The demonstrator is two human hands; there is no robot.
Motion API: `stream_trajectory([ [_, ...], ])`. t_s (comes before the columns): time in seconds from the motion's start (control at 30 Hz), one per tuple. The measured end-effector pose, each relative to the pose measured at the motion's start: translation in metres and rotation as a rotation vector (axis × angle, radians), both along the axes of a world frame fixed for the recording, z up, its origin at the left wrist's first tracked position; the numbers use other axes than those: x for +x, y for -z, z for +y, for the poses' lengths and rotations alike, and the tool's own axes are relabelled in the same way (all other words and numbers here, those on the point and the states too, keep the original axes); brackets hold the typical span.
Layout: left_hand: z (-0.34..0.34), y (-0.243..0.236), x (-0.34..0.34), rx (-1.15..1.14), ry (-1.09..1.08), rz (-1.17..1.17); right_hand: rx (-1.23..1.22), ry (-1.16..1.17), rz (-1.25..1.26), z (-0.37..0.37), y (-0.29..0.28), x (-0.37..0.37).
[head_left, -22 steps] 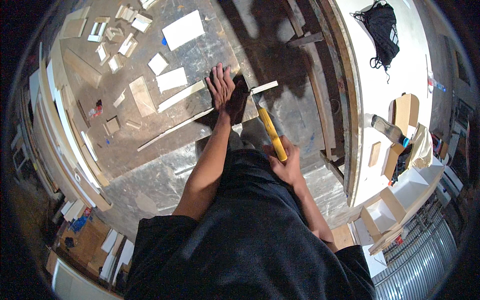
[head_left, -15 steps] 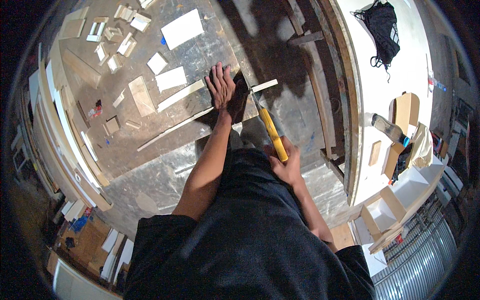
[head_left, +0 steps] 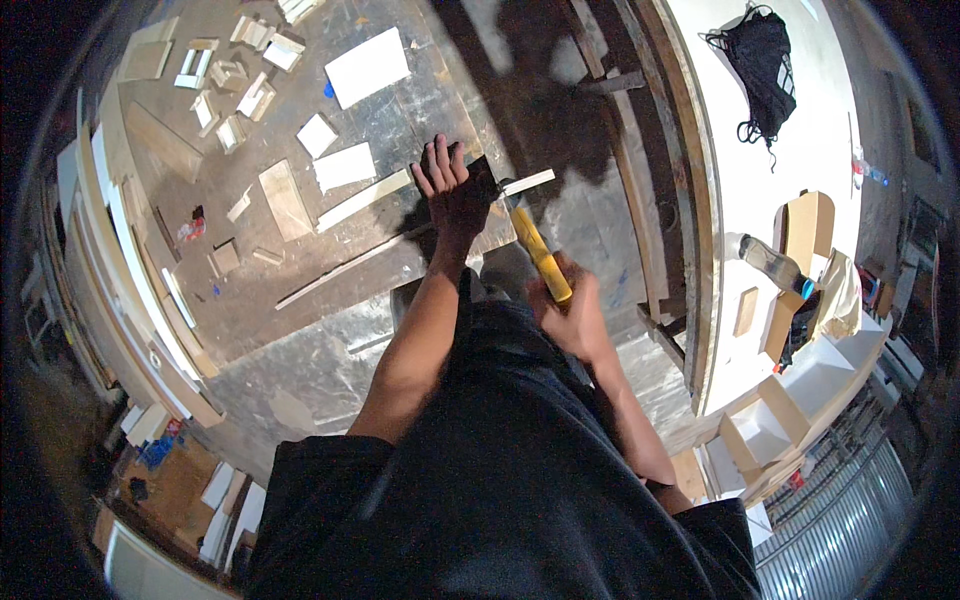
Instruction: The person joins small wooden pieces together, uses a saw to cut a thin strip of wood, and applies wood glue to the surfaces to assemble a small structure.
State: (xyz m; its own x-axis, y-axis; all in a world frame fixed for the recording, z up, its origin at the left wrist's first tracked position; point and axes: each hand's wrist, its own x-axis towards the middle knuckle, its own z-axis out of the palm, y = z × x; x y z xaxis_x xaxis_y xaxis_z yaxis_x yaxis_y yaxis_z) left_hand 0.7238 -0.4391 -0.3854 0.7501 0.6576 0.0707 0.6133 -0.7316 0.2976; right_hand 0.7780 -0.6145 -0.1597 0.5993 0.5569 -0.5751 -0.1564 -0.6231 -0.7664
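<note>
From where I stand, the work looks to be partway through a saw cut, and I wouldn't call it finished. The task's thing, a narrow wooden strip [head_left: 530, 182], has its right end jutting past the right edge of the dark work surface [head_left: 425, 95]; a thin length to the left lines up with it and seems to be the same piece, though hand and shadow hide the middle. The left hand [head_left: 455, 205] lies over that hidden stretch, its fingers a little spread and pointing to the far side, pinching nothing that I can see; the thumb is lost in the dark. The right hand [head_left: 575, 315], slightly blurred, has its fingers curled round the yellow handle of what I take for a saw [head_left: 540, 255], whose dark front end meets the strip near the edge. The jutting end hasn't dropped, so I judge that the severing is left to do, but how deep the cut goes I cannot tell. Farther left, several small wooden frames [head_left: 283, 52] stand apparently assembled, while a white board [head_left: 368, 68], a pale panel [head_left: 286, 200] and another pale strip [head_left: 362, 200] lie loose, seemingly not yet joined to anything.
</note>
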Motion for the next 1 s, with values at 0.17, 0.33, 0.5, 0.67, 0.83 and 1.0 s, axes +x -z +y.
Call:
stream_trajectory([
  [0.17, -0.003, -0.004, 0.004, -0.014, 0.006, 0.009, 0.091, 0.084, -0.186, 0.001, 0.009, -0.002],
  [0.33, 0.002, -0.004, 0.005, 0.011, -0.03, 0.027, 0.055, -0.002, -0.057, -0.003, 0.005, -0.005],
  [0.5, -0.002, -0.007, 0.006, 0.025, -0.011, 0.045, 0.022, 0.001, -0.077, -0.007, 0.008, -0.001],
  [0.67, -0.003, -0.008, 0.0, 0.023, -0.001, 0.048, 0.072, 0.065, -0.156, -0.001, -0.003, -0.003],
  [0.83, 0.0, -0.007, 0.004, 0.072, 0.012, 0.102, -0.055, -0.09, -0.073, 0.004, -0.006, 0.003],
  [1.0, -0.002, -0.004, -0.002, 0.05, 0.003, -0.038, 0.013, 0.021, -0.055, 0.011, -0.015, 0.007],
])
